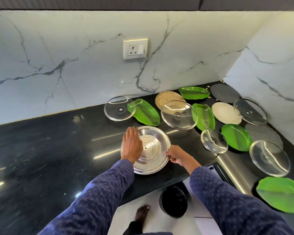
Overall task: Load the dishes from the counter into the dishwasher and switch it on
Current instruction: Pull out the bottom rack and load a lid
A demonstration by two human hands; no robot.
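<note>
The steel plate (149,153) is lying near the counter (58,150) edge. The left hand (132,145) is resting flat on it, while the right hand (175,156) is pinching its rim. That slick rim may be slipping loose, knocking nearby glass lids (178,117).

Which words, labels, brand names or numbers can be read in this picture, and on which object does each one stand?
No readable text is present.
White wall socket with switch: no print can be made out.
Round steel plate held by both hands: plain, no marking visible.
Green leaf-shaped plates, clear glass lids, black counter: no labels.
</note>
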